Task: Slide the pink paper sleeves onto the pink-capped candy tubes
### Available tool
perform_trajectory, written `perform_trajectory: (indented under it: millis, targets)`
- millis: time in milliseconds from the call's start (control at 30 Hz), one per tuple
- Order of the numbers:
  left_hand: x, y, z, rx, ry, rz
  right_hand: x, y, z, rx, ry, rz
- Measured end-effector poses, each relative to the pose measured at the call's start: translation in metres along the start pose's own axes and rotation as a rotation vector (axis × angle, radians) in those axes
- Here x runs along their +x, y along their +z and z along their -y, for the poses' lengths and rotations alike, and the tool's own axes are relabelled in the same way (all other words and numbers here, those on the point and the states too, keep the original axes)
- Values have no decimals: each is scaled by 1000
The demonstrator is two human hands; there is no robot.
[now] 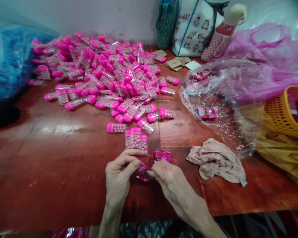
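Between my hands is a small pink printed wrapper [142,172], partly covered by the fingers. My left hand [119,170] pinches its left side between thumb and fingers. The fingertips of my right hand [172,177] are closed on its right edge. Another pink printed piece [163,154] lies on the table just behind my right hand. Right beyond my left fingertips are several clear containers [133,138] with pink caps, filled with small pink balls. Whether anything is inside the wrapper cannot be seen.
A large heap of the same pink-capped containers [109,76] covers the back of the table [64,172]. At right are a crumpled cloth [217,160], a clear plastic bag [220,96] with pink printed pieces, and a yellow basket [279,110]. A blue bag [12,62] stands at left.
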State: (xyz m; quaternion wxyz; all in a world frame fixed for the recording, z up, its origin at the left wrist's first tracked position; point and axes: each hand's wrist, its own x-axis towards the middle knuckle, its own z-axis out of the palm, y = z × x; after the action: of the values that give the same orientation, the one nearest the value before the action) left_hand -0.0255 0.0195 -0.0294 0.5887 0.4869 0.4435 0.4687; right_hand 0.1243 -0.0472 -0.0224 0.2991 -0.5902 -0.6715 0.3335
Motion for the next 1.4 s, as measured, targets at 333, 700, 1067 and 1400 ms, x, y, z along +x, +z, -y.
perform_trajectory:
  millis: [333,700,1067,1400]
  targets:
    - [-3,9,5,-110,133,-316,21,2,28,429,326,-101]
    - [13,-17,7,-214,120,-902,58,14,22,-4,301,-405]
    - [17,-23,1,-241,179,-948,72,30,16,-51,262,-380]
    - [17,-17,5,-221,178,-930,25,12,44,762,443,-93]
